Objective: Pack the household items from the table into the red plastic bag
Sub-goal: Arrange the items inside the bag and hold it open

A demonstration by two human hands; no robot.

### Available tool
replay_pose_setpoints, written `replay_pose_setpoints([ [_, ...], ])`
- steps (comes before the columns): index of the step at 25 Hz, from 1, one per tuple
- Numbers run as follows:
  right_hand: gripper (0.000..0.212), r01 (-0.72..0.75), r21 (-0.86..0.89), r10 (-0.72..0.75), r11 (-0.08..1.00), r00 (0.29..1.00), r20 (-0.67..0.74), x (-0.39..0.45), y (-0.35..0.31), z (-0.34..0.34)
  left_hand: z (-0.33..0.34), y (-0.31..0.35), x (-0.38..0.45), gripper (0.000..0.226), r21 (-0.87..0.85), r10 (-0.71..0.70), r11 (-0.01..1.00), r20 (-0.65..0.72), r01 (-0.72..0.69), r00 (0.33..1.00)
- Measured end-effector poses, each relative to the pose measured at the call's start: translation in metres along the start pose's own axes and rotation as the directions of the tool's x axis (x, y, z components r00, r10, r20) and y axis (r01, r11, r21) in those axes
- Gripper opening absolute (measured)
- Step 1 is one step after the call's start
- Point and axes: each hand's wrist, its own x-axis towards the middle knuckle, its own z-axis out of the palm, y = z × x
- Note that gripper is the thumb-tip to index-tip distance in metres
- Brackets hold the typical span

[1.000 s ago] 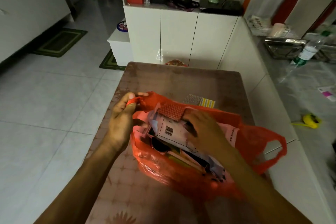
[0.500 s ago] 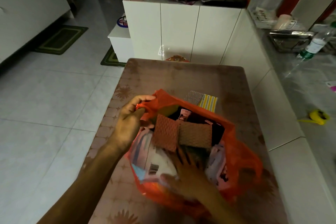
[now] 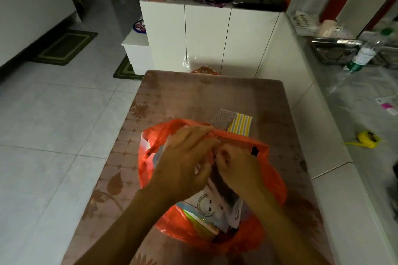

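Inside, the red bag (image 3: 273, 180) holds packets (image 3: 212, 206) beneath both hands' grip

Red plastic bag (image 3: 273, 180) on patterned table (image 3: 193, 94), both hands inside its mouth, left hand (image 3: 185, 163), right hand (image 3: 239, 168)

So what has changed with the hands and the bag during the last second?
The right hand came up out of the red bag to meet the left hand over its mouth. The two cloths behind it stayed on the table.
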Motion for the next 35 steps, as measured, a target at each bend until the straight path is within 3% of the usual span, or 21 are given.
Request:
replay_pose_setpoints([
  [2,0.016,-0.012,0.001,0.012,1.0,0.984,-0.178,0.031,0.007,-0.011,0.042,-0.015,0.005,0.046,0.117,-0.06,0.992,0.183,0.039,0.981],
  [4,0.021,-0.023,-0.065,0.008,0.998,0.975,-0.221,0.058,0.021,-0.012,0.076,-0.044,0.003,0.056,0.246,-0.156,0.967,0.365,0.067,0.918],
  [6,0.016,-0.084,-0.082,0.064,0.993,0.972,-0.225,0.079,0.039,-0.01,0.095,-0.069,-0.008,0.06,0.325,-0.173,0.946,0.48,0.009,0.86],
  [10,0.02,-0.347,0.086,0.356,0.934,0.925,-0.132,0.128,0.091,0.001,0.106,-0.078,-0.012,0.056,0.314,-0.138,0.949,0.45,-0.012,0.882],
  [14,0.029,-0.61,0.074,0.595,0.789,0.789,0.154,0.168,0.154,0.026,0.115,-0.075,-0.01,0.061,0.33,-0.157,0.944,0.436,0.005,0.886],
  [17,0.036,-0.545,-0.218,0.585,0.81,0.724,0.364,0.185,0.175,0.04,0.119,-0.077,-0.015,0.062,0.324,-0.162,0.946,0.435,0.014,0.886],
  [21,0.039,-0.539,-0.191,0.564,0.82,0.708,0.425,0.195,0.186,0.051,0.119,-0.084,-0.016,0.061,0.287,-0.156,0.957,0.436,0.027,0.887],
  [24,0.039,-0.637,0.013,0.593,0.77,0.724,0.353,0.192,0.188,0.051,0.12,-0.085,-0.016,0.061,0.276,-0.155,0.961,0.437,0.032,0.886],
  [27,0.046,-0.613,0.343,0.608,0.712,0.782,0.134,0.184,0.182,0.033,0.121,-0.086,-0.016,0.058,0.265,-0.17,0.963,0.434,0.055,0.884],
  [30,0.046,-0.474,0.397,0.548,0.786,0.831,-0.095,0.168,0.173,0.004,0.124,-0.09,-0.018,0.056,0.271,-0.183,0.96,0.433,0.066,0.883],
  [33,0.038,-0.387,0.456,0.519,0.802,0.829,-0.21,0.147,0.157,-0.029,0.123,-0.089,-0.019,0.057,0.286,-0.189,0.956,0.432,0.065,0.882],
  [35,0.031,-0.272,0.44,0.422,0.856,0.859,-0.29,0.131,0.14,-0.054,0.122,-0.087,-0.018,0.056,0.281,-0.186,0.957,0.426,0.066,0.885],
])
